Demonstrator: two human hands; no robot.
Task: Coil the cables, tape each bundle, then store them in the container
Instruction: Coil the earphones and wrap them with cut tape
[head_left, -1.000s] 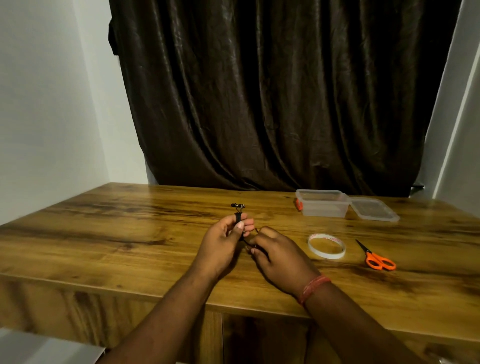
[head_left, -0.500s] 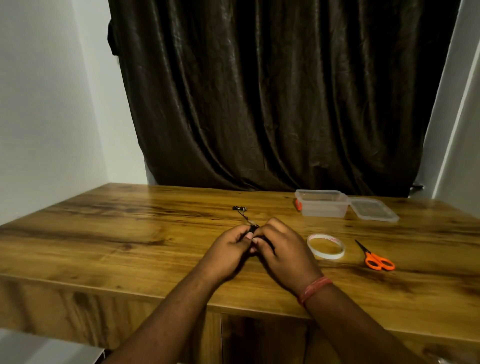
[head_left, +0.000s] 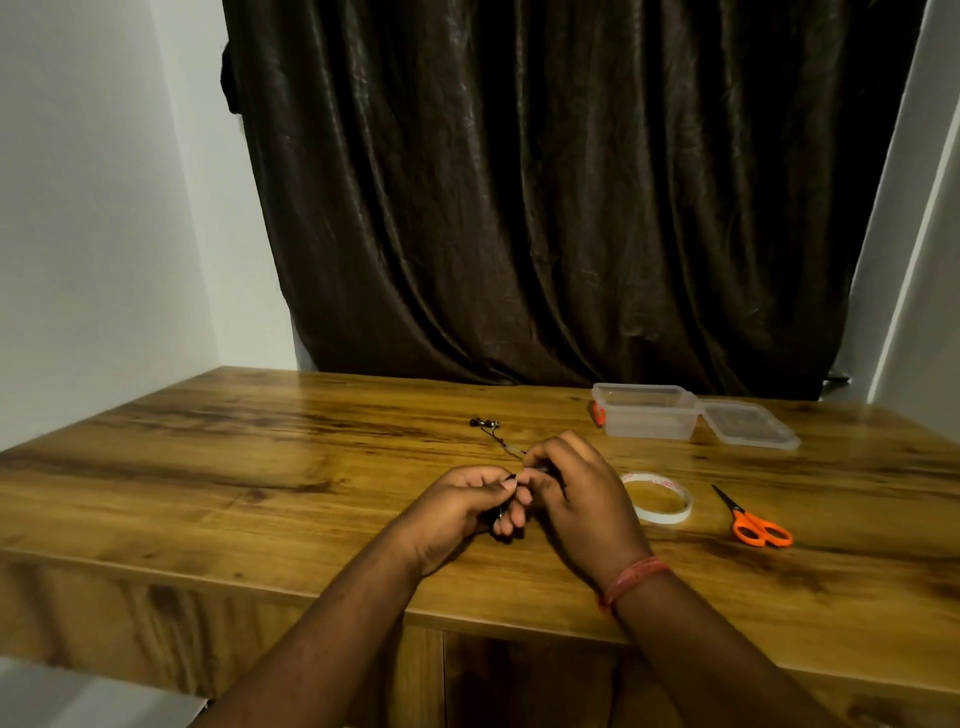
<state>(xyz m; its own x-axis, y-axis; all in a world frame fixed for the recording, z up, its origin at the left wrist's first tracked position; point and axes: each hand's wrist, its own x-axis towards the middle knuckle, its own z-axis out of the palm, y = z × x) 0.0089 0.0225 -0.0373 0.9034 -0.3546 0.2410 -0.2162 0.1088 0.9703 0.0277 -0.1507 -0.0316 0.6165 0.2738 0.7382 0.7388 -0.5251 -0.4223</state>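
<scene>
You are mid-coil at frame centre, your left hand (head_left: 457, 506) gripping the dark cable (head_left: 500, 440) bundle while your right hand (head_left: 569, 488) pinches its strand, the tail lying on the desk (head_left: 260, 467); next, likely finish winding, then tape (head_left: 657, 499).

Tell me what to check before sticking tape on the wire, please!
1. Wire held by both hands: ok. The left hand and right hand both grip the black cable.
2. Wire fully coiled: not ok. A loose end with earbuds lies on the table.
3. Tape roll close by: ok, beside the right hand.
4. Scissors ready: ok, lying shut right of the tape.
5. Container open: ok, its lid lies beside it.
6. A free hand for the tape: not ok, both are busy.
</scene>
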